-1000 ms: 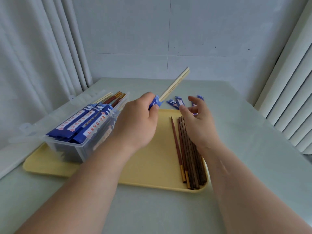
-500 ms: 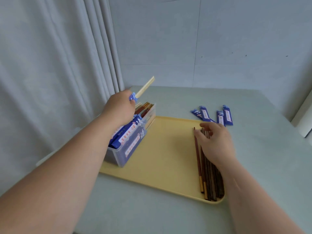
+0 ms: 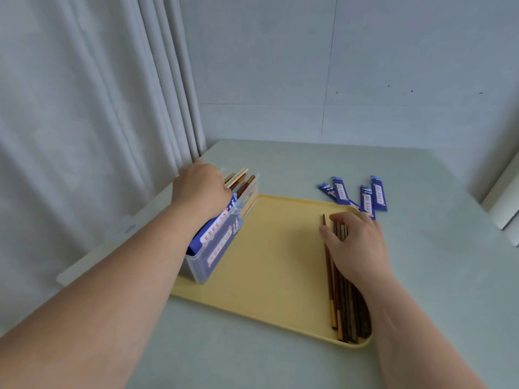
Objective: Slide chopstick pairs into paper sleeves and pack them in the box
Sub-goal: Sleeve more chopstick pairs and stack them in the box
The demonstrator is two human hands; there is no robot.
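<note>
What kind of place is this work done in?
Probably an indoor work corner set up for packing: a pale table against bare panelled walls, a white curtain, and a yellow tray holding chopsticks.

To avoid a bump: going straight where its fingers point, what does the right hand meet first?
The right hand probably meets the yellow tray at its far rim, then blue paper sleeves beyond; height unclear.

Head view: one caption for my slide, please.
Left hand at the box of sleeved pairs; right hand on loose chopsticks on the tray.
</note>
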